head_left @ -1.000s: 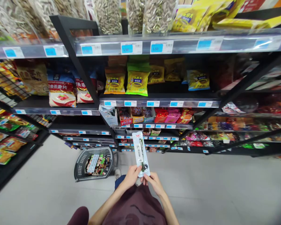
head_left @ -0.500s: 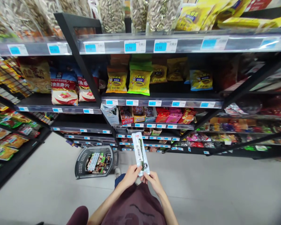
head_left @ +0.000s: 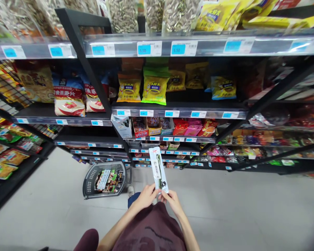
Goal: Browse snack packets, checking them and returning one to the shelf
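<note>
A long, narrow pale-blue snack packet (head_left: 157,167) with a dark green strip along its front is held upright before my body. My left hand (head_left: 148,195) pinches its lower left edge, and my right hand (head_left: 170,200) grips its bottom end with the thumb on top. The fingers behind the packet are partly hidden. To the left on the floor stands a dark grey shopping basket (head_left: 87,184), in which lie similar pale packets (head_left: 104,179) and several small dark and green packs.
Black store shelves (head_left: 225,113) rise ahead, holding yellow snack bags (head_left: 155,85), oatmeal bags (head_left: 69,96) and boxes of small packs (head_left: 140,127). Large seed bags (head_left: 181,15) fill the top shelf. A shoe (head_left: 131,190) is beside the basket on the grey floor (head_left: 225,209).
The packet has shifted very slightly to the right in both hands. The view has moved a little, so the shelves sit slightly left and higher. The grip stays the same.
</note>
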{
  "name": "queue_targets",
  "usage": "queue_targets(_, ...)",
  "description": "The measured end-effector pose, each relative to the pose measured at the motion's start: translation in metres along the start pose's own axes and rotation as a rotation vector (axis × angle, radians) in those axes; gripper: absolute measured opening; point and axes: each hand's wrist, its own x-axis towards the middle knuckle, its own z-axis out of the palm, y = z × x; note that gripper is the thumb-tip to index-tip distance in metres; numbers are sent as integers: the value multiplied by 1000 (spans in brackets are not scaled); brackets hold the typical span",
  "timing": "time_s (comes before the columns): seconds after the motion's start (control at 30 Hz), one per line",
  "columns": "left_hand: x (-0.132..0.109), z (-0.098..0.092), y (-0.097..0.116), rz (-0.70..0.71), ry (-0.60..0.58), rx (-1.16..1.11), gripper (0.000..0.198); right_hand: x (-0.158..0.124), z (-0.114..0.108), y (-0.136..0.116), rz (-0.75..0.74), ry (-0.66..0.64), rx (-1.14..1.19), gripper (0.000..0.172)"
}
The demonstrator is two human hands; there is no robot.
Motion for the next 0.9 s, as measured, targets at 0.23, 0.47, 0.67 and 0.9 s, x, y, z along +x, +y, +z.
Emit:
queue_targets(0.23, 2, 0, -7, -8, -15, 100, 30, 2, -2, 8, 20, 34, 25, 47)
queue_targets(0.47, -16, 3, -23, -134, -32, -119, 39, 4, -8, 4, 54, 107, 40, 47)
queue_targets(0.67, -38, 14, -68, -203, -37, -175, 38, 8, -15, 7, 61, 198, 79, 45)
queue_targets(0.9, -62, 11, -117, -452, 179, -105, 30, 11, -13, 5, 65, 238, 153, 42)
